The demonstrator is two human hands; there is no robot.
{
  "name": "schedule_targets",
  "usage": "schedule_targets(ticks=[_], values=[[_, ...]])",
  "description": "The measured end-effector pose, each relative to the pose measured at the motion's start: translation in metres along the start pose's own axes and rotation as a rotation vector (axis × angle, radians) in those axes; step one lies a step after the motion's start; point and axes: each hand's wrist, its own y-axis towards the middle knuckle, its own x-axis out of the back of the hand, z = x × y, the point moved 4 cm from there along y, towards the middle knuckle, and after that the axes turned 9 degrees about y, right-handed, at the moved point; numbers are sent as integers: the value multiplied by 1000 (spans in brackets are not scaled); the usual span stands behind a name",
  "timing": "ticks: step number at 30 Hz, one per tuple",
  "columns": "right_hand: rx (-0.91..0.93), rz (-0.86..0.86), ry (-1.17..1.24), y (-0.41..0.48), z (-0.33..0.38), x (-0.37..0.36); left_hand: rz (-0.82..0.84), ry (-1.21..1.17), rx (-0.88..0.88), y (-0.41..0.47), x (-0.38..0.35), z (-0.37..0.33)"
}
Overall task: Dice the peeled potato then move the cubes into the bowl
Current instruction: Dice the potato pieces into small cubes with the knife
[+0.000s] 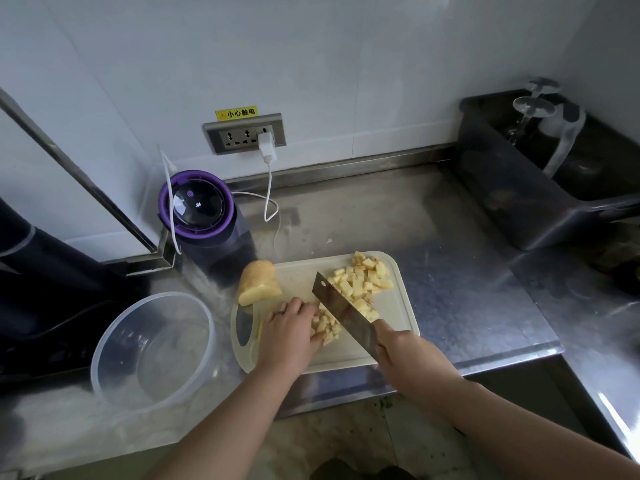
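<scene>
Steel counter (450,271) runs along a white wall, where a socket panel (244,133) holds a white charger (266,147). At far left a dark appliance (34,265) crowds the corner, and a purple-rimmed appliance (201,209) stands by the wall. A clear bowl (114,341) sits near the counter's front edge, just left of the cutting board (398,306), with nothing visible in it. The board's near side lies close to that front edge, and bare steel stretches to its right and behind it. An uncut potato half (259,282) rests at the board's far left corner, partly over its rim. The left grip (291,330) has its fingers curled down onto a small cluster of cut pieces (327,329) at the board's middle. A cleaver (343,313) angles across just beside those fingers, with its handle wrapped tightly in the right grip (405,355). Beyond the blade, a pile of potato cubes (360,278) covers the board's far right part. A dark tub (519,202) at the far right holds upturned glasses (533,105).
</scene>
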Motion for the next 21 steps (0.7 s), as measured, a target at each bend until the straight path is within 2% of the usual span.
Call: schedule_targets(ticks=[6, 12, 21], values=[[28, 15, -21, -2, 5, -5, 51, 128, 75, -13, 2, 23], [33, 26, -40, -4, 9, -10, 50, 124, 74, -9, -1, 11], [25, 33, 21, -8, 4, -11, 76, 148, 164, -4, -11, 5]])
